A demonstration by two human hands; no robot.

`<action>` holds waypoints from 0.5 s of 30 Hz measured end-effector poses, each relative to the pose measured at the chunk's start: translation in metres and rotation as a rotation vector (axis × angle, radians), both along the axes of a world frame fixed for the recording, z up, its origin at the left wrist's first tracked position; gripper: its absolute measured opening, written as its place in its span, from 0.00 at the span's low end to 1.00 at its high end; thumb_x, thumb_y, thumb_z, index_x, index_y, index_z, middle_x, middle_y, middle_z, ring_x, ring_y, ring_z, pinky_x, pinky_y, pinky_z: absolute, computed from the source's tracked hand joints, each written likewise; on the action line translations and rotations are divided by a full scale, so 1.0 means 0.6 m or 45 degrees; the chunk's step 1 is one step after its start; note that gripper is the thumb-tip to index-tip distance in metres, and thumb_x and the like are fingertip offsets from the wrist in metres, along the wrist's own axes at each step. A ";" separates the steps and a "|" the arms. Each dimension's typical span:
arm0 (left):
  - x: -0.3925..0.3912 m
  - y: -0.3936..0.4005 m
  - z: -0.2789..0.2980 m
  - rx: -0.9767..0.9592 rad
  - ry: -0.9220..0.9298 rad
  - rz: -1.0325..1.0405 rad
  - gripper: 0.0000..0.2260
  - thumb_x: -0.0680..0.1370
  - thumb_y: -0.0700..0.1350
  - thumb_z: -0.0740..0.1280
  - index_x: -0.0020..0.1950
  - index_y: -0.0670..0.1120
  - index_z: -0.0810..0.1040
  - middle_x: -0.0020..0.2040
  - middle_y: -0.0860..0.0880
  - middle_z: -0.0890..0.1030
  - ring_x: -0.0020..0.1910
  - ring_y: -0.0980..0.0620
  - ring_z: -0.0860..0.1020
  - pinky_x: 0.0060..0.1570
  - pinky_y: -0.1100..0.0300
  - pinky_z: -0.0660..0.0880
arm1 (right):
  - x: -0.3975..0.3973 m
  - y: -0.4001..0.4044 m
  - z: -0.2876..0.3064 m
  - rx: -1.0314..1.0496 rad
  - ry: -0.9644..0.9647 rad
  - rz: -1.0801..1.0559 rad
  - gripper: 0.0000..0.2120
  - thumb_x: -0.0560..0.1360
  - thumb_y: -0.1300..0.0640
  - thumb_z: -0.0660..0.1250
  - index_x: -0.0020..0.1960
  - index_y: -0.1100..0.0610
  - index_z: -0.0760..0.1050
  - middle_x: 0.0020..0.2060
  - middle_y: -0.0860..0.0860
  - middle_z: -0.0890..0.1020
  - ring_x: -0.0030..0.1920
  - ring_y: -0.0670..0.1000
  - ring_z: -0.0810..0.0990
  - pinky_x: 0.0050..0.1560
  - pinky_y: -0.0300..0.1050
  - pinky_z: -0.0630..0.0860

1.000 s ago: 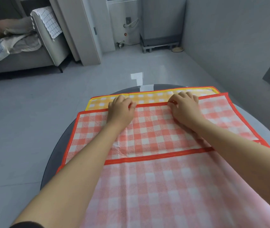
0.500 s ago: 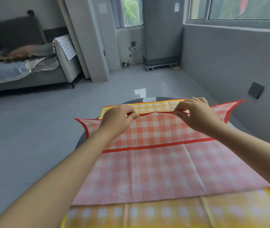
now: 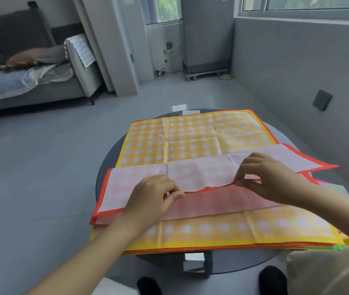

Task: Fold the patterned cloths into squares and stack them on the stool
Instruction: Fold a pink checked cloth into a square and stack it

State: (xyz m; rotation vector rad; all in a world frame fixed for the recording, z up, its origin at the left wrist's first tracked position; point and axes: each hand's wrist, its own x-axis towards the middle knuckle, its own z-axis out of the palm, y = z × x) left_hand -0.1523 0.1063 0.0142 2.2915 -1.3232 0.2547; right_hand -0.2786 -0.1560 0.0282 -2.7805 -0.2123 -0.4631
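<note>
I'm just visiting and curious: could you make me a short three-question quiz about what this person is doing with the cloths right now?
1. True or false: both hands pinch the red border of the red checked cloth.
2. Which cloth lies spread directly under it? A) blue striped B) yellow checked C) plain white
3. Fill in: the cloths lie on a round dark ____.

Key:
1. True. The left hand and right hand each pinch the red edge and hold it raised.
2. B, the yellow checked cloth.
3. Table.
</note>
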 end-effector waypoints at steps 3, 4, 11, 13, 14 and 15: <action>-0.009 0.005 -0.021 0.074 -0.051 -0.080 0.13 0.75 0.56 0.61 0.37 0.52 0.80 0.35 0.58 0.78 0.36 0.59 0.73 0.39 0.68 0.68 | -0.015 0.002 -0.022 0.030 0.129 0.012 0.01 0.71 0.55 0.72 0.42 0.50 0.81 0.38 0.42 0.80 0.44 0.48 0.75 0.44 0.41 0.74; -0.011 0.006 -0.027 0.106 -0.060 -0.109 0.13 0.75 0.56 0.61 0.37 0.52 0.80 0.35 0.58 0.78 0.36 0.59 0.73 0.39 0.65 0.70 | -0.018 0.003 -0.029 0.032 0.169 0.010 0.01 0.71 0.55 0.72 0.43 0.50 0.82 0.39 0.41 0.78 0.45 0.46 0.74 0.45 0.40 0.73; -0.005 0.010 -0.042 0.229 0.110 -0.134 0.10 0.75 0.56 0.65 0.40 0.53 0.81 0.37 0.58 0.79 0.39 0.61 0.71 0.48 0.67 0.66 | -0.021 0.011 -0.049 0.048 0.350 -0.023 0.04 0.73 0.50 0.69 0.45 0.48 0.81 0.46 0.38 0.75 0.50 0.41 0.72 0.52 0.37 0.72; -0.004 0.009 -0.039 0.245 0.146 -0.141 0.07 0.75 0.54 0.69 0.40 0.52 0.81 0.37 0.59 0.77 0.39 0.62 0.71 0.49 0.69 0.65 | -0.021 0.010 -0.048 0.058 0.382 -0.028 0.05 0.73 0.48 0.69 0.45 0.47 0.81 0.46 0.37 0.75 0.50 0.40 0.72 0.53 0.36 0.72; -0.004 0.009 -0.037 0.256 0.168 -0.146 0.07 0.75 0.53 0.69 0.41 0.52 0.81 0.37 0.59 0.77 0.39 0.62 0.71 0.48 0.70 0.65 | -0.020 0.010 -0.047 0.066 0.397 -0.027 0.05 0.72 0.47 0.69 0.45 0.46 0.80 0.47 0.37 0.75 0.50 0.40 0.72 0.53 0.36 0.72; -0.003 0.009 -0.036 0.271 0.193 -0.148 0.07 0.75 0.54 0.69 0.41 0.52 0.81 0.38 0.60 0.77 0.40 0.62 0.71 0.48 0.70 0.64 | -0.020 0.009 -0.047 0.074 0.408 -0.023 0.05 0.72 0.46 0.69 0.45 0.45 0.80 0.47 0.36 0.75 0.50 0.39 0.72 0.53 0.36 0.72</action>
